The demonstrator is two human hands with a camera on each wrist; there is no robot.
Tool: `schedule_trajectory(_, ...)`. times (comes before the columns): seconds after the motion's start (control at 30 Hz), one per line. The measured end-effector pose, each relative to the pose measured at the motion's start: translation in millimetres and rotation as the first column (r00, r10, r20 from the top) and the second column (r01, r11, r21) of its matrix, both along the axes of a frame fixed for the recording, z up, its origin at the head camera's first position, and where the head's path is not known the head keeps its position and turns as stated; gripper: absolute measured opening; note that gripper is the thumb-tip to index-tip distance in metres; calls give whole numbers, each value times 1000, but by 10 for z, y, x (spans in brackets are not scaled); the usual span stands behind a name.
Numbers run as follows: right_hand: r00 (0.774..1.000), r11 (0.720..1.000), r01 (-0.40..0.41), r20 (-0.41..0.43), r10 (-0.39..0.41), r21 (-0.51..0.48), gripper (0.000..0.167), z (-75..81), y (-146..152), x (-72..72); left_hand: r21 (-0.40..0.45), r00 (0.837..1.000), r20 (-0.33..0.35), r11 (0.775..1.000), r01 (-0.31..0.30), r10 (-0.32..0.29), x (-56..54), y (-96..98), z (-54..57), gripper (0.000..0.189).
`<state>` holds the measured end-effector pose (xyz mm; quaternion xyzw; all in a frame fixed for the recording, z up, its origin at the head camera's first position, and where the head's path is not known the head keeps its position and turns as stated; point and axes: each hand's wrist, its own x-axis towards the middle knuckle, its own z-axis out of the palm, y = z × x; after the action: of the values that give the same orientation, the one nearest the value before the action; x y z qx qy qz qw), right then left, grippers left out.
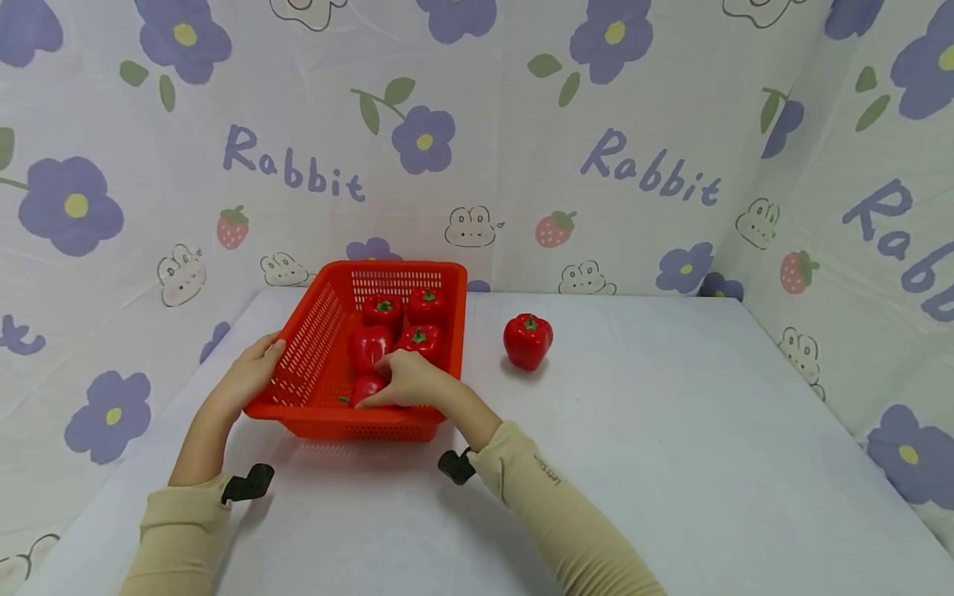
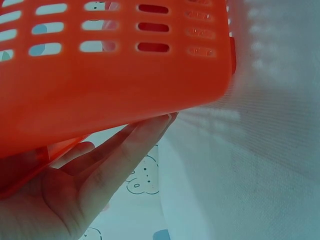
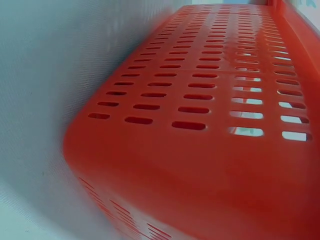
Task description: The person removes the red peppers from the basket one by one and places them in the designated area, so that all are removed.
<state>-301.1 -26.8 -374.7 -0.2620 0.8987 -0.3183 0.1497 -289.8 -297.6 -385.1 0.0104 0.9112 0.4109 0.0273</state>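
Observation:
A red perforated plastic basket [image 1: 298, 364] holds several red bell peppers [image 1: 370, 346] with green stems. My left hand [image 1: 249, 377] grips the basket's left rim near the front corner. Seen in the left wrist view, the fingers of that hand [image 2: 107, 170] reach along the outside of the basket wall [image 2: 115, 90]. Inside the front of the basket, my right hand [image 1: 414, 382] has its thumb and fingers around a bell pepper [image 1: 365, 387], partly covering it. Only the basket's outer wall [image 3: 190, 160] shows in the right wrist view; the hand is hidden there.
One more red bell pepper [image 1: 527, 342] stands upright on the white-covered table [image 1: 671, 430], right of the basket. A white cloth printed with flowers and rabbits [image 1: 507, 149] hangs behind the table and along its sides.

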Motion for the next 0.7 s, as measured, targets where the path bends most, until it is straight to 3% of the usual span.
schedule_trajectory(0.53, 1000, 994, -13, -19, 15, 105, 56, -6, -57, 4, 12, 1000, 19, 1000, 5, -5, 8, -13, 3, 64)
schedule_trajectory(0.7, 1000, 998, 6, -27, -4, 58, 61, -7, -36, 2, 26, 1000, 16, 1000, 10, -10, 14, 11, 22, 64)
